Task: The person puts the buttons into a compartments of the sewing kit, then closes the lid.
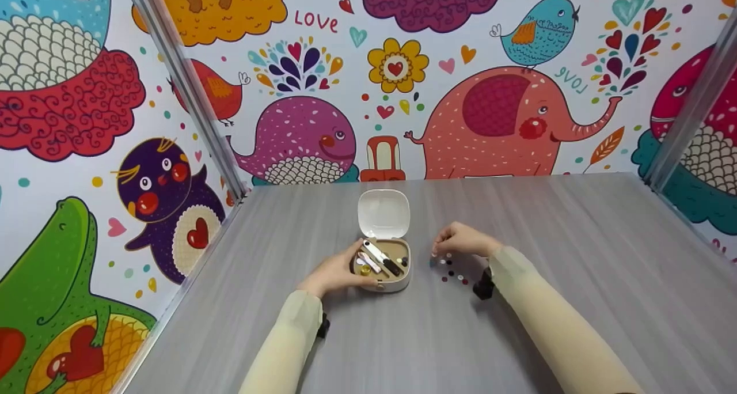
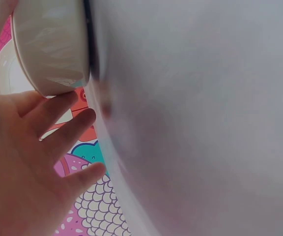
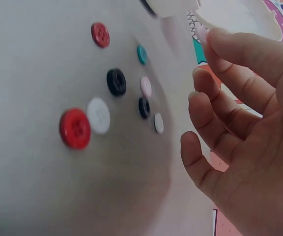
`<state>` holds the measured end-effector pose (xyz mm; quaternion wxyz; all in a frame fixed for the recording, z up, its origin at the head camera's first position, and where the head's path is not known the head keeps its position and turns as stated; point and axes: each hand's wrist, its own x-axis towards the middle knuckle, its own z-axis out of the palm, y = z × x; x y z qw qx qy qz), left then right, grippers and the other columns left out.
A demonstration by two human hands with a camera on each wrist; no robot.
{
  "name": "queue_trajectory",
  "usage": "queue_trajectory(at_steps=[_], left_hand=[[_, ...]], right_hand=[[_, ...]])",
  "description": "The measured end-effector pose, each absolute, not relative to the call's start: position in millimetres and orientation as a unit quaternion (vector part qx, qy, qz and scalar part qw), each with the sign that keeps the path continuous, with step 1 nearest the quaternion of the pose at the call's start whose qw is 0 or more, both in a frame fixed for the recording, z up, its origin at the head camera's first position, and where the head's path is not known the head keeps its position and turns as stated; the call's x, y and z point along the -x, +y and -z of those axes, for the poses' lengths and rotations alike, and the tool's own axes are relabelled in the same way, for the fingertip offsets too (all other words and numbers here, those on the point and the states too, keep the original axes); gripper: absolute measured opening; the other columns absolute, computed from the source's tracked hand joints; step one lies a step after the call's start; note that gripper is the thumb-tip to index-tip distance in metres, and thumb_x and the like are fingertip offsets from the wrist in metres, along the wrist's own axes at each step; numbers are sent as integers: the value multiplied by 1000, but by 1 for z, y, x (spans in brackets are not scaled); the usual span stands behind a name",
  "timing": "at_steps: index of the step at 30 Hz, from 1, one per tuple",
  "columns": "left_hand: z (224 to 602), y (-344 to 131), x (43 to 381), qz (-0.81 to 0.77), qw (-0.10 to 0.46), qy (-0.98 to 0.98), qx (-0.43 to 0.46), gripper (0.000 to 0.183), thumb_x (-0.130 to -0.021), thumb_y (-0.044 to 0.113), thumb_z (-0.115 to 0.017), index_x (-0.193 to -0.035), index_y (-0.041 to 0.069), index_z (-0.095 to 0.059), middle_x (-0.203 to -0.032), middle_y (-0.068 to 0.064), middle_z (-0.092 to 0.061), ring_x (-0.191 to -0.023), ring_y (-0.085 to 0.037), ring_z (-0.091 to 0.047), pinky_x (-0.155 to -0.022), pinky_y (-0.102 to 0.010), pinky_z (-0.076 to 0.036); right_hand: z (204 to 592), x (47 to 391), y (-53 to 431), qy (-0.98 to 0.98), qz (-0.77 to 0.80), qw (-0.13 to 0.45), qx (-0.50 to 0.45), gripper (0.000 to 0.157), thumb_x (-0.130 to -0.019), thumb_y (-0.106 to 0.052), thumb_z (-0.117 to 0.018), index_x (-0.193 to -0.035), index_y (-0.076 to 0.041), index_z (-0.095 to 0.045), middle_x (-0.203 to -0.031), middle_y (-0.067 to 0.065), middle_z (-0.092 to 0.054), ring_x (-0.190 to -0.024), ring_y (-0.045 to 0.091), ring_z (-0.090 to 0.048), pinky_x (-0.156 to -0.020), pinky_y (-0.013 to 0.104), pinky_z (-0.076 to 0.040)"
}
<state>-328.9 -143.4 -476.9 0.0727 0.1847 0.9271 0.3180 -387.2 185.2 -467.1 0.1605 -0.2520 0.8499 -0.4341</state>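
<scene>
A small white box (image 1: 391, 284) stands on the table with its lid (image 1: 384, 214) raised at the back. My left hand (image 1: 334, 273) holds its left side, thumb at the front and fingers around the side. In the box's tan tray lie a silver-and-black tool (image 1: 383, 257), a pink-and-white piece (image 1: 369, 263), a gold-coloured item (image 1: 365, 271) and several buttons. To the right of the box, my right hand (image 1: 460, 240) pinches a pale pink button (image 3: 202, 34) between thumb and forefinger. Its other fingers are loosely bent.
Loose buttons lie on the table below my right hand: a red button (image 3: 75, 129), a white button (image 3: 99, 116), a black button (image 3: 116, 82), a teal button (image 3: 142, 54) and several more. Printed wall panels (image 1: 397, 94) border the grey table (image 1: 518, 209) at the back and sides.
</scene>
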Motion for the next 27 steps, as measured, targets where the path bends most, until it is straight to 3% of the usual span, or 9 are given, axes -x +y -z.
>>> queue_trajectory(at_steps=[10, 17, 21, 27], left_hand=[[475, -143, 328, -325, 77, 925, -179, 114, -68, 56, -81, -155, 11, -23, -147, -20, -40, -130, -36, -43, -106, -49, -35], [477, -143, 328, -324, 81, 927, -174, 116, -66, 58, -82, -155, 13, -22, -149, -19, -39, -132, -36, -41, -107, -49, -34], [478, -144, 329, -321, 79, 927, -174, 116, -66, 58, -81, -155, 13, -23, -148, -18, -40, -131, -35, -42, -107, -48, -34], [478, -144, 330, -329, 71, 923, -188, 114, -68, 55, -82, -154, 9, -24, -144, -22, -44, -127, -35, -47, -104, -47, -38]], right_hand=[[466, 386, 171, 845, 441, 165, 253, 14, -87, -9, -65, -85, 2, -73, -73, 6, -67, -60, 12, -50, -53, 23, -40], [468, 387, 163, 840, 440, 172, 268, 12, -84, -14, -66, -84, -5, -75, -70, -6, -64, -57, 4, -48, -48, 19, -37], [467, 388, 158, 840, 441, 172, 267, 13, -83, -13, -68, -86, -3, -75, -71, -3, -65, -57, 4, -49, -50, 20, -38], [465, 388, 150, 843, 429, 152, 285, 14, -83, -10, -67, -87, 1, -74, -79, 13, -69, -60, 6, -48, -53, 18, -38]])
